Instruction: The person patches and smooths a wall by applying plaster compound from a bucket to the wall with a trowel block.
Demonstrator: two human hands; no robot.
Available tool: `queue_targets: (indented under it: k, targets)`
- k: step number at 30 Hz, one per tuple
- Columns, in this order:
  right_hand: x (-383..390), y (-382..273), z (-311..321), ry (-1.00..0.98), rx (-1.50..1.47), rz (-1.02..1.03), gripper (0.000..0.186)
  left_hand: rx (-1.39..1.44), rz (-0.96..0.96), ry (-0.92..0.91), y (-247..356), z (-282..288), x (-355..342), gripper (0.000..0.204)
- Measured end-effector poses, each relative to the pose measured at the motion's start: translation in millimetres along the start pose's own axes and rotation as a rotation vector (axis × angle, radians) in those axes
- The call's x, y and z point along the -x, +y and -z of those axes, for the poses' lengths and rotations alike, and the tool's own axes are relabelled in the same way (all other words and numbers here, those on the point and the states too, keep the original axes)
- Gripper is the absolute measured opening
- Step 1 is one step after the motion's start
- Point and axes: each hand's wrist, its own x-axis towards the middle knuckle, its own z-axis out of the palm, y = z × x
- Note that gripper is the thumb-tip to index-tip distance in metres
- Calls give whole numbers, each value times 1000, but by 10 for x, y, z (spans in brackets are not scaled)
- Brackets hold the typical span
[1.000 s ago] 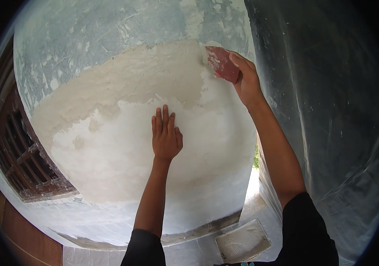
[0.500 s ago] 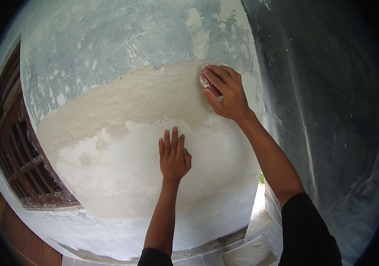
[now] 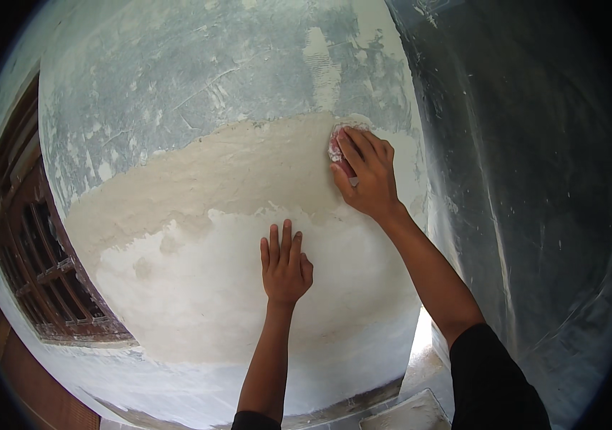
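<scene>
My left hand (image 3: 286,269) lies flat against the smooth white lower part of the wall (image 3: 198,287), fingers stretched out and pointing up. Higher and to the right, my right hand (image 3: 372,172) is closed around a dark red hand tool (image 3: 339,147) smeared with white plaster. Its exact kind is partly hidden by my fingers. The tool touches the wall at the upper right end of a damp beige plaster band (image 3: 248,154). Above that band, the wall is bluish grey with pale patches and scratches.
A brown wooden window with bars (image 3: 48,265) is set in the wall at the left. Dark, shiny plastic sheeting (image 3: 528,179) hangs along the right side. Low down at the right, a plaster-smeared shallow tray or board (image 3: 410,414) rests near the wall's foot.
The whole view has shifted a little, so wall and window appear lower. Both hands keep nearly the same places on the wall, the right one still gripping the red tool.
</scene>
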Motion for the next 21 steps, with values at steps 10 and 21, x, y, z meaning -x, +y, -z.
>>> queue_targets:
  k: [10, 21]
  targets:
    - [212, -193, 28, -50, -11, -39, 49, -4, 13, 0, 2, 24, -6, 42]
    - [296, -190, 50, -84, -10, -35, 51, 1, 14, -3, 7, 30, 8, 42]
